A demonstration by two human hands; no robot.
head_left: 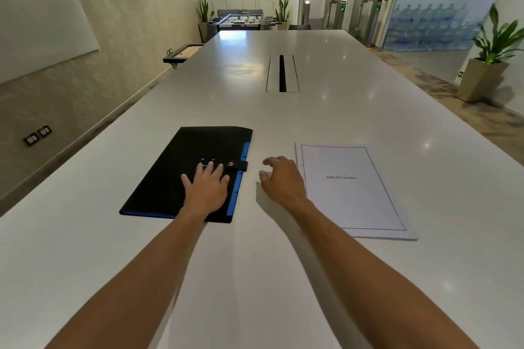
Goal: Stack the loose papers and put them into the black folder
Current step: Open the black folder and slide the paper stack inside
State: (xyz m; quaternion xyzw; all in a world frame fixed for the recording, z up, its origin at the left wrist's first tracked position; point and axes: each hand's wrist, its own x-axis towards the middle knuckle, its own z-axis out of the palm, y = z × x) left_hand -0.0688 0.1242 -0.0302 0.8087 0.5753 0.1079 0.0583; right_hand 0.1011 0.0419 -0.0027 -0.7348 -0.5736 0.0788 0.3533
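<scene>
The black folder [175, 167] with blue edging lies closed on the white table [283, 263], its strap snapped shut on the right side. My left hand [208, 188] rests flat on the folder's cover, fingers spread, just below the strap. A neat stack of white papers [351, 193] with "BIBLIOGRAPHY" on the top sheet lies to the folder's right. My right hand [280, 178] hovers between folder and papers, fingers curled loosely apart, holding nothing, its back next to the stack's left edge.
A cable slot [282, 73] is set into the table's middle, farther away. A potted plant [487, 65] stands on the floor at the right. A small shelf [181, 55] juts from the left wall. A foosball table [243, 21] stands at the far end.
</scene>
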